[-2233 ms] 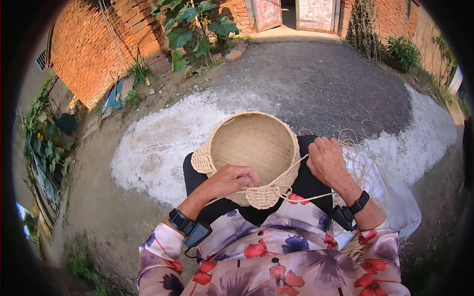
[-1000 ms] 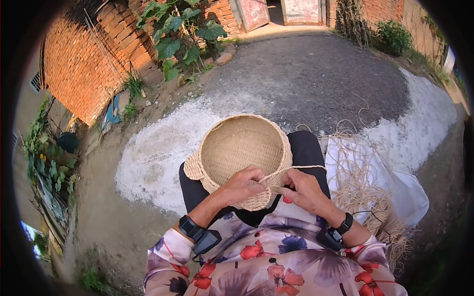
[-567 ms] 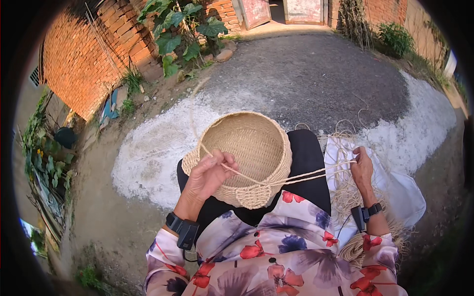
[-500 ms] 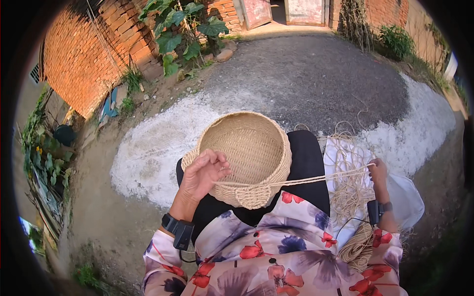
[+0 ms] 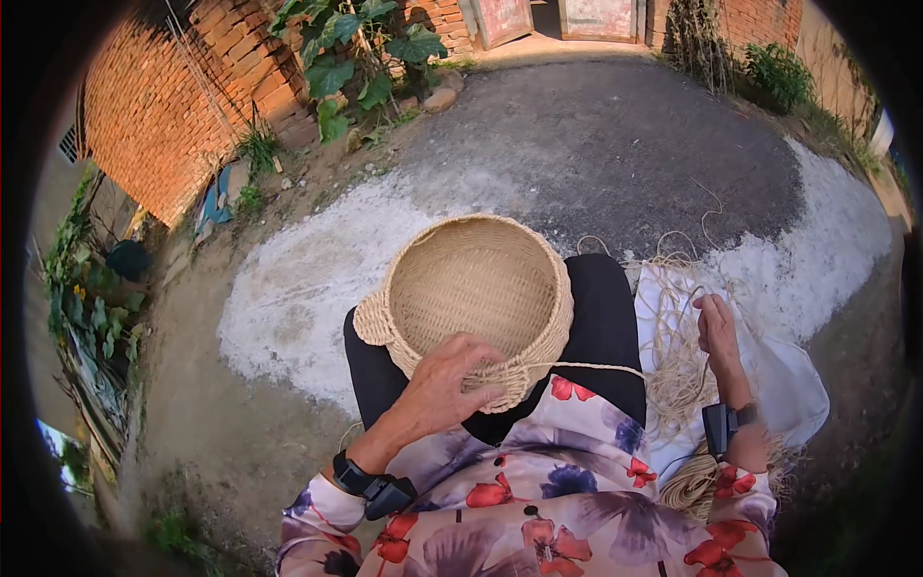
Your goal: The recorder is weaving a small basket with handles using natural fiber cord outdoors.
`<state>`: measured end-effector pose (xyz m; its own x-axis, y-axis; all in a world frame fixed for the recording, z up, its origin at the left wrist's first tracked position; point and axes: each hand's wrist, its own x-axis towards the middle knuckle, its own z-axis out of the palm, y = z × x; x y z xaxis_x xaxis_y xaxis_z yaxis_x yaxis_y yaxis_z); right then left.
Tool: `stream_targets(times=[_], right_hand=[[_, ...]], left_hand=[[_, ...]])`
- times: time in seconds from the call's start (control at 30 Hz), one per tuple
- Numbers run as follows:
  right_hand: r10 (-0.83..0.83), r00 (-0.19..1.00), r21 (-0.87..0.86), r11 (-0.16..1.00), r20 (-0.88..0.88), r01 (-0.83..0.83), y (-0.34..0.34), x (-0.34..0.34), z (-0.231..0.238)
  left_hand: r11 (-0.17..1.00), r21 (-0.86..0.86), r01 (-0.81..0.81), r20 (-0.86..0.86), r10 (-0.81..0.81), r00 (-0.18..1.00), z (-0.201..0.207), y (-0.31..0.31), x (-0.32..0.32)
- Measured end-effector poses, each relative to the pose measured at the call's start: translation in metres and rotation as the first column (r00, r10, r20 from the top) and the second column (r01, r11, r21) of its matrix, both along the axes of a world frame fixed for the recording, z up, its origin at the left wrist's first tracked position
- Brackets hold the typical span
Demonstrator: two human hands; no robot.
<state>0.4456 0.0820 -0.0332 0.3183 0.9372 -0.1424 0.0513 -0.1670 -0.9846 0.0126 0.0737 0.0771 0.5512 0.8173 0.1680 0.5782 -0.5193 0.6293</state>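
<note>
A round, deep basket (image 5: 471,279) woven from beige cord rests on my lap, its opening facing up and toward me. One small woven handle (image 5: 372,320) juts from its left side. My left hand (image 5: 447,380) grips the near rim, fingers over the edge and thumb below, partly covering a second handle (image 5: 514,389). From that spot a cord (image 5: 596,365) runs right to the tangled cord heap (image 5: 673,356). Over the heap, my right hand (image 5: 716,332) is raised with its fingers curled together; whatever they hold is too small to make out.
White sacking (image 5: 793,380) lies under the heap at my right, with a coiled cord bundle (image 5: 692,486) nearer me. Pale powdery ground (image 5: 298,279) and dark gravel (image 5: 615,144) spread ahead. Leafy plants (image 5: 332,72) and a brick wall (image 5: 159,115) stand at the far left.
My left hand has moved right and down onto the near rim. My right hand has shifted slightly left; the two taut strands between the hands are now one slacker strand leading into the heap.
</note>
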Motion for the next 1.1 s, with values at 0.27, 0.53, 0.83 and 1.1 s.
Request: stream_targets(times=[0.27, 0.53, 0.83, 1.1], right_hand=[[0.577, 0.685, 0.313, 0.617, 0.444, -0.722, 0.004, -0.181, 0.116], [0.288, 0.953, 0.358, 0.884, 0.093, -0.302, 0.017, -0.14, 0.119], [-0.02, 0.824, 0.556, 0.747, 0.567, -0.365, 0.017, -0.161, 0.124], [0.7, 0.688, 0.118, 0.712, -0.192, -0.692, -0.001, -0.218, 0.089]], left_hand=[[0.942, 0.335, -0.018, 0.07, -0.005, 0.998, 0.023, 0.014, 0.027], [0.992, -0.122, -0.017, 0.04, 0.022, 0.999, 0.007, 0.022, -0.012], [0.764, -0.643, 0.056, 0.437, 0.305, 0.846, 0.017, 0.021, -0.013], [0.803, -0.581, 0.133, 0.606, 0.317, 0.73, 0.004, 0.016, 0.015]])
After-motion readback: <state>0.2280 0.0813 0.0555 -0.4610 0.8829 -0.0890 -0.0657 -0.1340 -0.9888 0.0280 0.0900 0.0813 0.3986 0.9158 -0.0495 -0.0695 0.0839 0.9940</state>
